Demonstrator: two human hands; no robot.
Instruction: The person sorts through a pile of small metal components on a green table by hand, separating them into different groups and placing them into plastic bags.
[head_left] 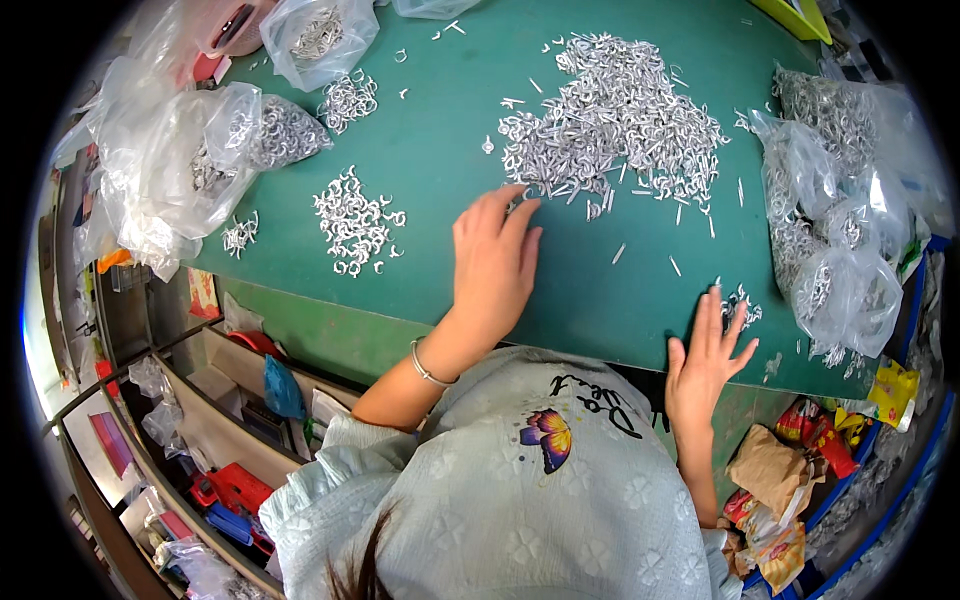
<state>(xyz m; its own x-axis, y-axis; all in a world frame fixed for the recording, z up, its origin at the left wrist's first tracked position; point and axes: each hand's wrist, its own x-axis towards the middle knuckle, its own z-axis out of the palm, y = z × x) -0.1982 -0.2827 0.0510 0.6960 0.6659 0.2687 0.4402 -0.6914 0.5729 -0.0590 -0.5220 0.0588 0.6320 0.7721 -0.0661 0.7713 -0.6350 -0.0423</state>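
Observation:
At the near edge of a big heap of small silvery metal pieces [620, 130], my left hand [492, 260] reaches with bent fingers. Its thumb stands apart from the fingers, and a small curved metal piece [529, 192] lies at the fingertips. Whether they touch it I cannot tell. My right hand [702, 360] rests near the table's front edge with its fingers spread. Beside those fingers is a little pile of metal pieces [742, 305], partly hidden by them. The heap mixes C-shaped pieces with short straight pins.
A pile of curved pieces [355, 225] lies on the green table [440, 110], left of my hand. Clear plastic bags of metal pieces [285, 135] stand at the left, and more bags [840, 230] at the right. Loose pins [675, 266] lie scattered between.

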